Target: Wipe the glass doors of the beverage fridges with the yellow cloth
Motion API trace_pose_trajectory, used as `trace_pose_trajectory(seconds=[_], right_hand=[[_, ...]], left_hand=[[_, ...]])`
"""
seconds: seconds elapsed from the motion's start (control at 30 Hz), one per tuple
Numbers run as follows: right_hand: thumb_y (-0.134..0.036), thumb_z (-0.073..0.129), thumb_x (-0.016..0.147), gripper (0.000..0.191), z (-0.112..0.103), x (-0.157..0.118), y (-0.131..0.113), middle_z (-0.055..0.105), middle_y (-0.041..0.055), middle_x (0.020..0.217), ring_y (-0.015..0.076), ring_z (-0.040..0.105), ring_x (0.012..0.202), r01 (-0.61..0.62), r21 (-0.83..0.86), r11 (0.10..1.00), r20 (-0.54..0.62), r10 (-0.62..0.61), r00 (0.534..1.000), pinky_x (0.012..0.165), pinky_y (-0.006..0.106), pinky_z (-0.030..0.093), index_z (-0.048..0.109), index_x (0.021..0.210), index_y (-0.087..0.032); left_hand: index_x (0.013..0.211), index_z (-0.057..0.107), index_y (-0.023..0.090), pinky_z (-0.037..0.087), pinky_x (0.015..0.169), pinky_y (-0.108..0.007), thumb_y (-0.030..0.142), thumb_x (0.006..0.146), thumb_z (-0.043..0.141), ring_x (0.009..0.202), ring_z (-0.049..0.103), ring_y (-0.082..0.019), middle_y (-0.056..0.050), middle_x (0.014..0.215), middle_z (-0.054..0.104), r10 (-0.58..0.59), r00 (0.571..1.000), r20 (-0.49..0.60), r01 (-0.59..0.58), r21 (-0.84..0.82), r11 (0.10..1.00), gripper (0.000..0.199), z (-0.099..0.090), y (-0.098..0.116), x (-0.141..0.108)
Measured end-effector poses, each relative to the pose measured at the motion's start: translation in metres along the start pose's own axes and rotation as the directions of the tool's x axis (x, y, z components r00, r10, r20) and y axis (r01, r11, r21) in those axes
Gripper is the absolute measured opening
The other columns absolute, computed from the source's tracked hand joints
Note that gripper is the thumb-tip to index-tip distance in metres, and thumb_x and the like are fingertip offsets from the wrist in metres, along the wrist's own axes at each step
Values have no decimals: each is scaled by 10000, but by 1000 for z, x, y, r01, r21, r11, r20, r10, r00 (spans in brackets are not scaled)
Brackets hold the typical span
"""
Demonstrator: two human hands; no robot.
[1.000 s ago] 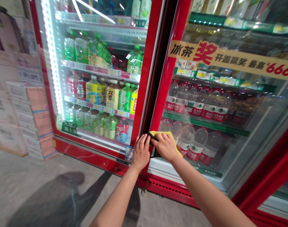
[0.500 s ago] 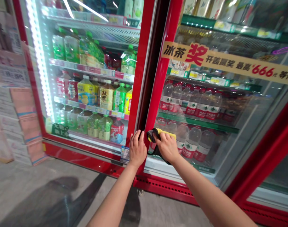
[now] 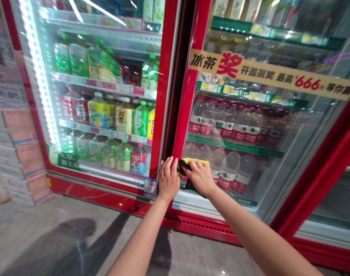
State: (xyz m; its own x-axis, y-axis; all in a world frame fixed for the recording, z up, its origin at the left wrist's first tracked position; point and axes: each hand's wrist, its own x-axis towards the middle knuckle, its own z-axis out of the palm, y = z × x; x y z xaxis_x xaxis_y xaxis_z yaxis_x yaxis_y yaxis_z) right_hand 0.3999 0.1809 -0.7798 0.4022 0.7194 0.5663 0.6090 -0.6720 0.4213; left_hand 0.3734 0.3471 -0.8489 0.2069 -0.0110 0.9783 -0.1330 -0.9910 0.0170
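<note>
Yellow cloth (image 3: 188, 160) shows, in the head view, just beside the lower part of the red upright (image 3: 186, 96), the near edge of a drinks cooler's glass door. The person's right hand (image 3: 200, 176) lies on the glass side of that upright, fingers bent over the cloth and closed on it. A black loop (image 3: 182, 163) pokes out from under those fingers towards the upright; whether it belongs to the cloth cannot be told. The left hand (image 3: 168, 180) is at the foot of the upright, on its other side, fingers stretched and nearly flat with no object seen in them; how firmly it presses is hidden.

Compared with half a second ago, the left fingertips have closed in on the black loop, leaving hardly any gap, and the yellow shows as a flatter strip above the right knuckles. That suggests both hands are now working at one spot low on the upright. Behind the glass, beyond the right hand from the upright, stand red-labelled water bottles (image 3: 229, 172), apparently untouched.
</note>
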Motion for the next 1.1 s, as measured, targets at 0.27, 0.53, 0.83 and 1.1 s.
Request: trace_pose_trajectory(seconds=[0.27,0.53,0.83,1.1], right_hand=[[-180,515,984,468,8,-14,28,596,96,1054,220,462,905,-381,-37,924,-290,355,889,751,338,338,609,1403,-365],[-210,534,994,470,13,-10,13,614,72,1185,214,488,964,-266,33,963,-216,267,939,801,349,350,590,1393,-450],[-51,481,907,610,55,-95,43,534,88,1517,321,400,1414,-506,71,859,-337,498,799,1143,575,302,606,1413,-369],[-112,451,963,629,35,-73,37,366,-2,1657,316,284,1520,-362,100,927,-121,373,920,1181,715,175,482,1483,-466]], left_hand=[[1562,345,148,358,1222,-547,94,929,447,1459,433,-299,-195,1489,513,-32,999,-19,31,-7,999,644,4,5,5],[1543,365,129,359,1226,-509,95,931,455,1457,436,-284,-198,1474,520,21,999,-26,-20,4,1000,620,9,17,7],[1560,356,170,362,1224,-531,104,922,467,1454,444,-290,-182,1509,497,13,999,38,-11,-43,999,651,21,37,6],[1541,378,162,338,1236,-531,106,929,466,1477,411,-286,-184,1516,491,82,996,41,-81,-25,996,621,21,55,13]])
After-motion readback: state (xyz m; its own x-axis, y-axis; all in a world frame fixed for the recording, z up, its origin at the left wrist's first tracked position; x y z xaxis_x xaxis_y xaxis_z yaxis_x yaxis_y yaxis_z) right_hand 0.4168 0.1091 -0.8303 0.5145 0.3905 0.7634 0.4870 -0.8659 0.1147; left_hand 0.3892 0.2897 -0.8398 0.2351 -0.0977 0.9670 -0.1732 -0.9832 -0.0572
